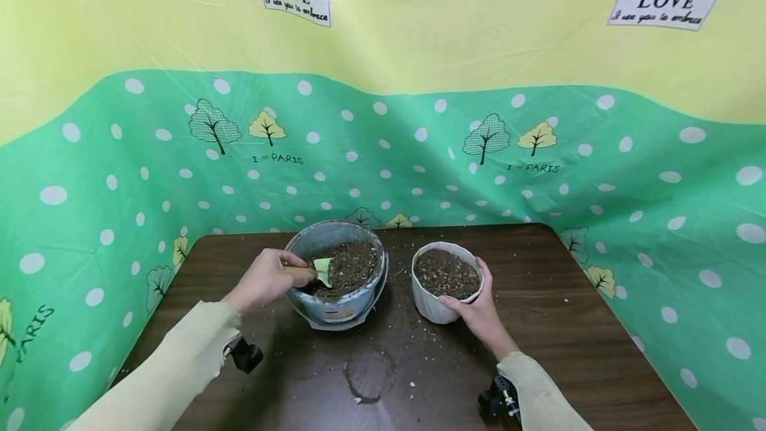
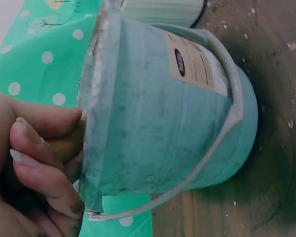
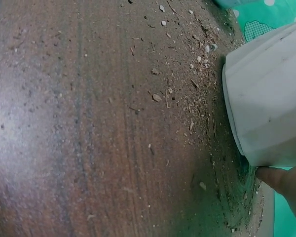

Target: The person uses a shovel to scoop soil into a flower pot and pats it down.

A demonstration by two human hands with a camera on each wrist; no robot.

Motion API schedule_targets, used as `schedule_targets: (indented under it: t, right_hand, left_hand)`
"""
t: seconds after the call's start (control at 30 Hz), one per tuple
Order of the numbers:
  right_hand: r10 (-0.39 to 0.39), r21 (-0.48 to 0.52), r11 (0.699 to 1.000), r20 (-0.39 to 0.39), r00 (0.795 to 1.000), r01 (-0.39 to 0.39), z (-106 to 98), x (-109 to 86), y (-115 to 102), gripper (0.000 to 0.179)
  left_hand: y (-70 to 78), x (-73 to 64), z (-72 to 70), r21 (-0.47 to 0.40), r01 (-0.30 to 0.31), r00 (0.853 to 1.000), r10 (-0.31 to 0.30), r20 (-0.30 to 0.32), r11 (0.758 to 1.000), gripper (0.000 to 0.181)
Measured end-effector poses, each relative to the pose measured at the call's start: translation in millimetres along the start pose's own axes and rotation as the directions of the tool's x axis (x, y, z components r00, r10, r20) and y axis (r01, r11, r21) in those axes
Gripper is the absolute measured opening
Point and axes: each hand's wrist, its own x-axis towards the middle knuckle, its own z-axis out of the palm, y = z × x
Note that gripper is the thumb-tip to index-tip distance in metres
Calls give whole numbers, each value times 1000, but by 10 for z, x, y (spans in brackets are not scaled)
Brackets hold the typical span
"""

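My left hand (image 1: 266, 279) grips the wooden handle of a small trowel (image 1: 322, 271), whose pale green blade rests at the soil (image 1: 354, 270) inside a blue-grey bucket (image 1: 359, 302). Seen from the left wrist, fingers curl round the handle beside the bucket's rim (image 2: 101, 103); the blade is hidden there. To the right stands a white pot (image 1: 426, 301) filled with dark soil (image 1: 447, 275) nearly to its rim. My right hand (image 1: 483, 314) holds this pot, thumb at the near rim and fingers round the right side. In the right wrist view, the pot's wall (image 3: 271, 98) shows with one finger near its base.
Both containers stand on a dark wooden table (image 1: 532, 324). Soil crumbs and pale bits are scattered between them and in front. A ring of soil (image 1: 370, 378) marks the tabletop near the front. A green and yellow printed cloth (image 1: 383, 151) hangs behind and at the sides.
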Motion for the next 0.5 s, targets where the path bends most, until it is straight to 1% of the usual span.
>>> schedule_targets:
  t: [0.07,0.13,0.2,0.3,0.4,0.5]
  right_hand:
    - [-3,5,1000,3,1000,3,6,1,0,111]
    - [-3,3,1000,3,1000,3,1,6,5,112]
    - [-3,0,1000,-3,1000,3,-9,8,11,112]
    - [-5,-2,1000,-11,1000,5,-12,0,11,112]
    - [-5,3,1000,-10,1000,5,0,-10,3,111]
    - [-3,9,1000,-7,1000,3,12,-13,-4,110]
  left_hand:
    - [13,-9,-12,-25,17,1000,-17,-3,1000,21]
    - [29,-6,-7,-37,21,1000,-21,-12,999,21]
    - [44,4,25,-44,18,1000,-19,-22,999,23]
    - [48,20,95,-62,37,998,-41,-55,997,26]
    - [31,9,146,-112,67,994,-76,-81,991,27]
    - [4,-14,150,-177,72,991,-91,-101,982,27]
